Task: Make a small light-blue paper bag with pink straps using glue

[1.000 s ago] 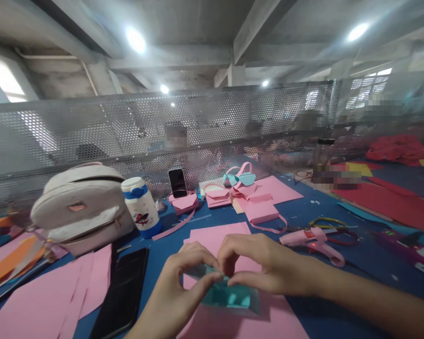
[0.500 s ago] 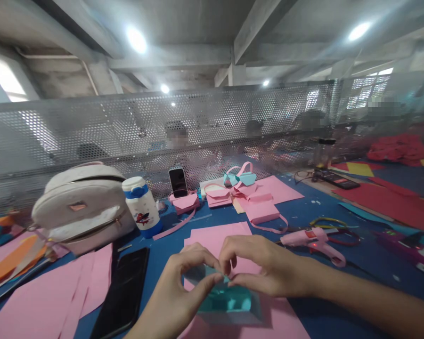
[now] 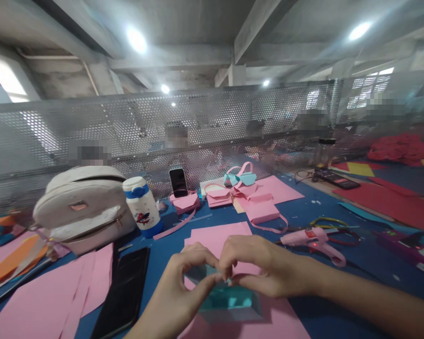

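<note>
A small open box of folded teal paper [image 3: 229,301] rests on pink paper sheets [image 3: 282,320] in front of me. At its upper edge, the thumb and fingers of my left hand [image 3: 187,278] pinch the teal paper. My right hand [image 3: 265,266] meets it there, its fingertips also closed on a small teal piece of that edge. The fingertips hide part of the fold. To the right of my right hand lies a pink glue gun [image 3: 316,240] with a small red light showing.
A black phone [image 3: 123,292] and cut pink sheets [image 3: 56,296] lie left. Behind are a white backpack [image 3: 85,207], a bottle [image 3: 143,207], an upright phone [image 3: 178,182] and small pink paper bags [image 3: 265,212]. Scissors [image 3: 334,226] lie right. A perforated metal screen [image 3: 205,117] stands at the back.
Both hands stay at almost the same spot, still pinching the teal paper. Their fingertips have shifted only slightly; the box appears barely moved.
</note>
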The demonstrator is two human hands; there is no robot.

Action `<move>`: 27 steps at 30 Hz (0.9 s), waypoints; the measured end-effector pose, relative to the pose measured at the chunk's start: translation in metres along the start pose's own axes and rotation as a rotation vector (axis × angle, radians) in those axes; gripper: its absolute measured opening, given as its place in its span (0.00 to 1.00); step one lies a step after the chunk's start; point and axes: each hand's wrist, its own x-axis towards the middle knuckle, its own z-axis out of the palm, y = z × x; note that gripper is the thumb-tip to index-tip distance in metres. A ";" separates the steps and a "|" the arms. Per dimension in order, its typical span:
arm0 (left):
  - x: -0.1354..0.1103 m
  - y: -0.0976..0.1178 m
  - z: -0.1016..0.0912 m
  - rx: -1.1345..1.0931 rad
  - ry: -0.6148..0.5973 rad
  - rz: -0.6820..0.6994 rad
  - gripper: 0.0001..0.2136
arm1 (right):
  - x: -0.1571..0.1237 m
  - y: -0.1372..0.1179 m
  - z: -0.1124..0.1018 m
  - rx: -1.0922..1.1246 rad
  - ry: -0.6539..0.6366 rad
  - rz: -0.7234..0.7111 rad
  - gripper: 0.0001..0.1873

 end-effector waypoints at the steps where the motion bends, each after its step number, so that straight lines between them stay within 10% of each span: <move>1: 0.000 0.000 0.000 0.003 0.001 -0.004 0.12 | 0.000 0.000 0.000 0.002 -0.003 0.001 0.10; 27: 0.007 0.007 -0.005 0.080 0.018 0.000 0.08 | 0.003 0.003 -0.007 0.195 0.098 0.154 0.07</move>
